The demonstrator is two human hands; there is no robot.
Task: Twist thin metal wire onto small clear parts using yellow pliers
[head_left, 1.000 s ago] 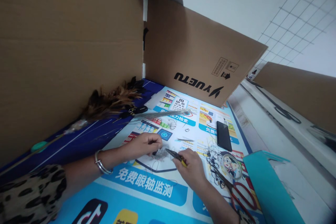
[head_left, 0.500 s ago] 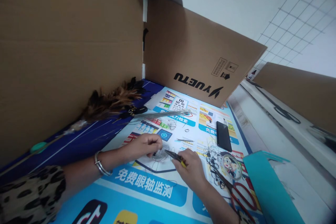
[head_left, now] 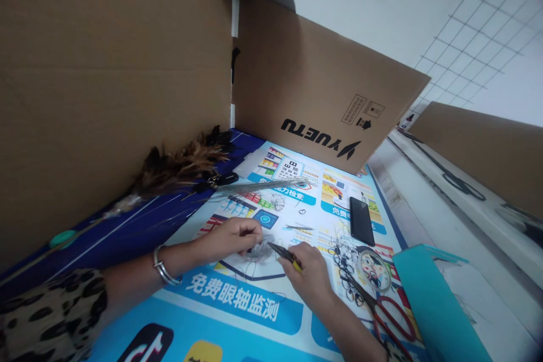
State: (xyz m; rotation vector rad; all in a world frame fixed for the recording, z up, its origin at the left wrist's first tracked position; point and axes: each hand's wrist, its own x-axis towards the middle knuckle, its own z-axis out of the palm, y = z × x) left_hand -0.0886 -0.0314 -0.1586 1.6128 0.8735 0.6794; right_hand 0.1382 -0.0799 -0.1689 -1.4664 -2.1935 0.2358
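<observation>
My left hand (head_left: pixel 240 235), with a silver bangle at the wrist, is closed in a pinch; what lies between its fingertips is too small to make out. Below those fingertips is a round, see-through tangle of thin wire (head_left: pixel 263 252). My right hand (head_left: pixel 309 272) is wrapped round a pair of pliers (head_left: pixel 289 256) with dark jaws and yellow-and-black handles. The jaws point left, a short way from the left fingertips. Several small black loops (head_left: pixel 345 277) lie to the right of my right hand.
Red-handled scissors (head_left: pixel 377 305) lie at the right, by a round cartoon-printed dish (head_left: pixel 373 268). Behind are a black phone (head_left: pixel 362 220), thin metal pieces (head_left: pixel 300 227) and a bundle of straight wires (head_left: pixel 267 184). A feather duster (head_left: pixel 178 164) lies along the left cardboard wall; a teal box (head_left: pixel 436 300) stands right.
The plier jaws have shifted very slightly to the right, away from the left fingertips. Otherwise both hands stay in nearly the same place.
</observation>
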